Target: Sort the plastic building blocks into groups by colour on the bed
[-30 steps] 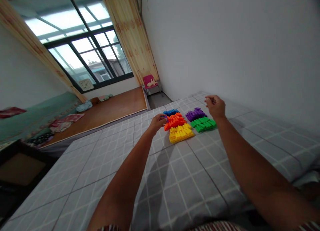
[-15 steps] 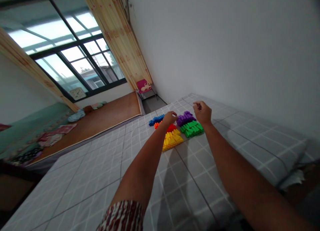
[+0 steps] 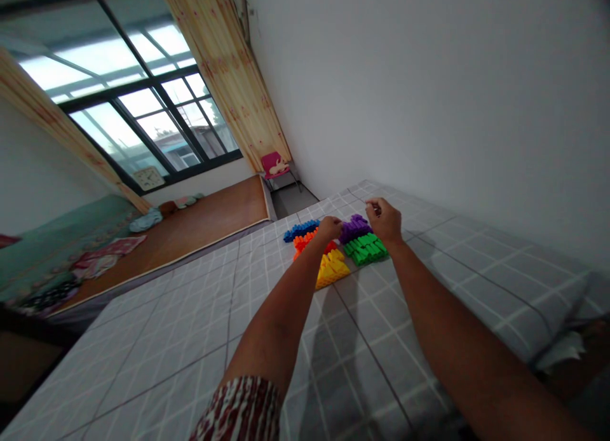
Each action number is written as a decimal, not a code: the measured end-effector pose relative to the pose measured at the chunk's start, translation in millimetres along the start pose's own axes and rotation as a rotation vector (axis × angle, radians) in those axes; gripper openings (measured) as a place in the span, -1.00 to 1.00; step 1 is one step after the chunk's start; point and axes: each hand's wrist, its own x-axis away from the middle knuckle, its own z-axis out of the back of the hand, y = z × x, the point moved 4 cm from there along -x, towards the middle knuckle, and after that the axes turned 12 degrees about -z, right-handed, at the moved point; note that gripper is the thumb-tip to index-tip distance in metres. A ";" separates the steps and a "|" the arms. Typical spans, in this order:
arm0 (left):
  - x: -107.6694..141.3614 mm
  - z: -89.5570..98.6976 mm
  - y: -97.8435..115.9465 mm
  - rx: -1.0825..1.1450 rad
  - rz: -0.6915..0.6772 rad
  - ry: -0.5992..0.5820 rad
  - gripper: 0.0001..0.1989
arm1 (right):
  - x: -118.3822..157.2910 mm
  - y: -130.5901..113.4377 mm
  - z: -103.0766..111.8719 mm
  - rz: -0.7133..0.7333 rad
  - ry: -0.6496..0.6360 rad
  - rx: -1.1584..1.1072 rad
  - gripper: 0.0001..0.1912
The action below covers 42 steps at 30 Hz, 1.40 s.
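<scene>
Small plastic pieces lie sorted by colour on a grey checked cloth. My left hand is closed, fingertips at the left edge of the purple pieces; whatever it may pinch is hidden. Beyond the purple and green pieces, my right hand hovers with thumb and fingers curled into a pinch; anything in it is too small to make out. Under and beside my left forearm are yellow pieces, orange pieces and partly covered red ones. Blue pieces sit at the far left of the group.
The checked cloth covers a wide surface running up to a white wall on the right. Farther off are a brown mat, a pink chair and a window with yellow curtains.
My left hand has shifted slightly right and down, towards the purple pieces, uncovering more of the orange and blue ones. My right hand has dropped a little, still pinched.
</scene>
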 end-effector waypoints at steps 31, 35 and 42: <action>193.7 114.6 -155.4 0.480 0.208 0.575 -0.69 | -19.7 116.7 5.8 -0.552 0.032 -0.180 -0.68; 212.9 101.8 -174.8 0.480 0.196 0.614 -0.70 | -23.8 83.3 -11.2 -0.237 -0.193 0.028 -0.64; 213.0 92.2 -179.1 0.452 0.019 0.534 -0.70 | -3.3 6.8 -87.4 0.192 -0.514 0.755 -0.60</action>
